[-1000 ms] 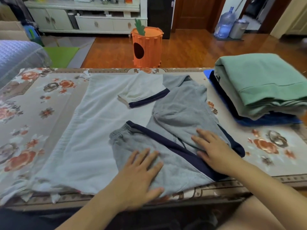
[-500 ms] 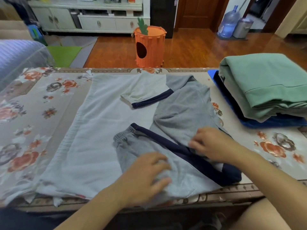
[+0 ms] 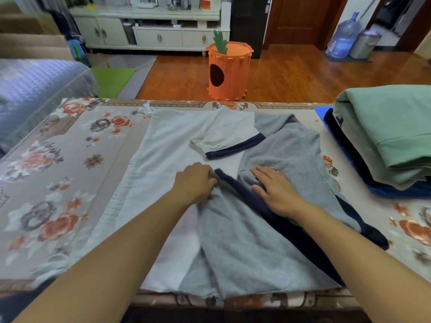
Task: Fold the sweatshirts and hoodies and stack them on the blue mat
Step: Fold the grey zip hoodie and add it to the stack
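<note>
Head cam only: two hands, one sweatshirt (image 3: pixel 177 159) spread on the floral table (image 3: pixel 58 183), and one folded stack (image 3: pixel 391 136) of maybe three pieces, green on top, on the blue mat (image 3: pixel 320 112) at far right. The sweatshirt's white and grey with navy bands, sleeves folded in over the body. Left hand (image 3: pixel 194 184) has its fingers curled round the grey sleeve cuff (image 3: pixel 213 174); right hand (image 3: pixel 277 191) lies flat, fingers straight, pressing the grey part.

bare tablecloth (image 3: pixel 70 183) left, folded stack (image 3: pixel 384 136) crowds right
</note>
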